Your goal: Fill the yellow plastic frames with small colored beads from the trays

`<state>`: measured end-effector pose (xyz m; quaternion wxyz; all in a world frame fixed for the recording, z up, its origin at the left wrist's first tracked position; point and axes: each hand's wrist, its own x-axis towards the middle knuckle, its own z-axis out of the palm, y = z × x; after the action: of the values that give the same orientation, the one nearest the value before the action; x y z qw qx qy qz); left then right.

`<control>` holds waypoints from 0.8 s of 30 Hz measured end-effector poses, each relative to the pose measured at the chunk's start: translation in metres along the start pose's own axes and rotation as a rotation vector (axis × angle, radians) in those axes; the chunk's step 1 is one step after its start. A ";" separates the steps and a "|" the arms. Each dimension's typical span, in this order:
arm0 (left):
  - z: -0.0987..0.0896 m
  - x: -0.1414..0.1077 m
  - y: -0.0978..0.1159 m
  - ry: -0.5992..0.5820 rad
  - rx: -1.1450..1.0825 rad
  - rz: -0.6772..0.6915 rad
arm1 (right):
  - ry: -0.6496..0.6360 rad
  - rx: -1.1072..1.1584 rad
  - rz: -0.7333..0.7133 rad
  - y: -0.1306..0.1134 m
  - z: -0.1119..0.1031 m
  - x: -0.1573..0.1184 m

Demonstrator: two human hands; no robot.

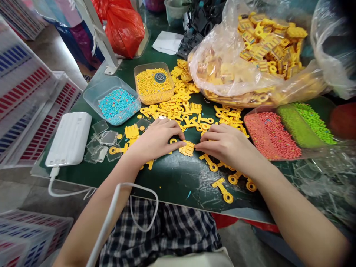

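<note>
My left hand [162, 136] and right hand [226, 144] pinch opposite edges of the small yellow piece [187, 148] between them. An uneven squeeze could flick it into the loose yellow parts [195, 108] just beyond; the white cable [114, 200] by my left forearm [96, 211] could snag.

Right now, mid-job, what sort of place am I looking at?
Probably a small workshop or factory workstation. The green tabletop carries scattered yellow plastic pieces, a clear bag full of similar ones, and open tubs of tiny coloured beads.

Green table [169, 181], grey floor [13, 187], light glinting off both
</note>
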<state>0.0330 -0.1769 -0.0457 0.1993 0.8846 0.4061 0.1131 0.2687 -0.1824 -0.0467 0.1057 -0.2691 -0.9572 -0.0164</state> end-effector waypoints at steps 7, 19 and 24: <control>0.001 0.000 -0.001 0.013 0.002 0.006 | 0.016 0.032 0.001 -0.002 -0.002 0.000; 0.000 -0.001 0.000 0.011 -0.002 0.001 | 0.002 0.074 0.059 -0.006 -0.003 -0.001; 0.000 0.000 -0.001 0.014 -0.006 0.009 | 0.046 0.147 0.061 -0.003 0.000 0.001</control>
<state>0.0326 -0.1770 -0.0465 0.1985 0.8851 0.4030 0.1215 0.2665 -0.1844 -0.0465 0.1475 -0.2894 -0.9444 0.0509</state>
